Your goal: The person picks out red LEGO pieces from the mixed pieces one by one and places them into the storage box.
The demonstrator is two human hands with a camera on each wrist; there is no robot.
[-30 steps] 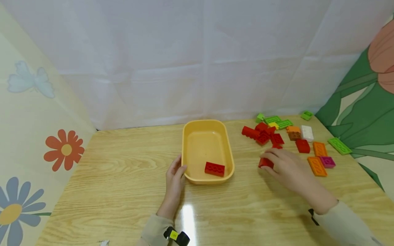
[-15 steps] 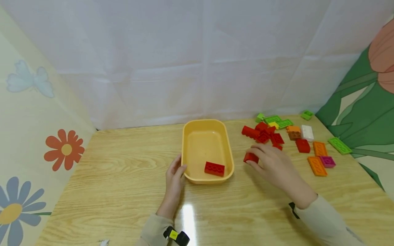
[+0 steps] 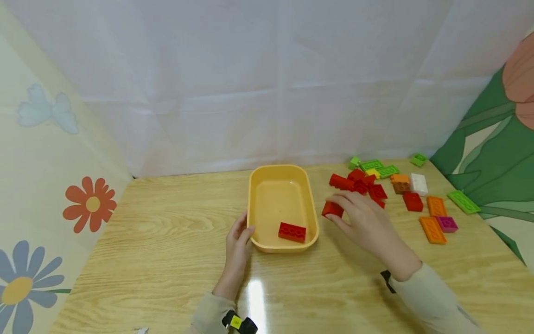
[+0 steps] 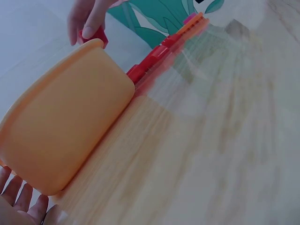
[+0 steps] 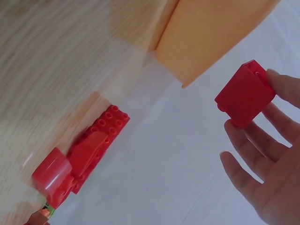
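Between thumb and fingers, my right hand (image 3: 367,222) pinches a red toy building brick (image 3: 332,209). It is held above the table, just right of a yellow plastic tub (image 3: 310,199). The right wrist view shows the brick (image 5: 246,93) tilted, apart from the tub (image 5: 206,37). My left hand (image 3: 238,243) grips the tub's near left side, thumb at the rim and fingers against the outer wall. Another red brick (image 3: 292,232) lies in the tub at the near end. In the left wrist view, the left fingertips (image 4: 22,199) show below the tub (image 4: 70,108).
A pile of red bricks (image 3: 342,182) lies right of the tub. Beyond it are green plates (image 3: 371,165) and a yellow piece (image 3: 372,173). Farther right sit a white brick (image 3: 418,184), orange plates (image 3: 433,230) and a magenta brick (image 3: 447,224). A white cloth (image 3: 200,134) hangs behind the table.
My right hand has carried the red brick leftward and up, away from the loose bricks and close to the tub. My left hand has stayed on the tub.
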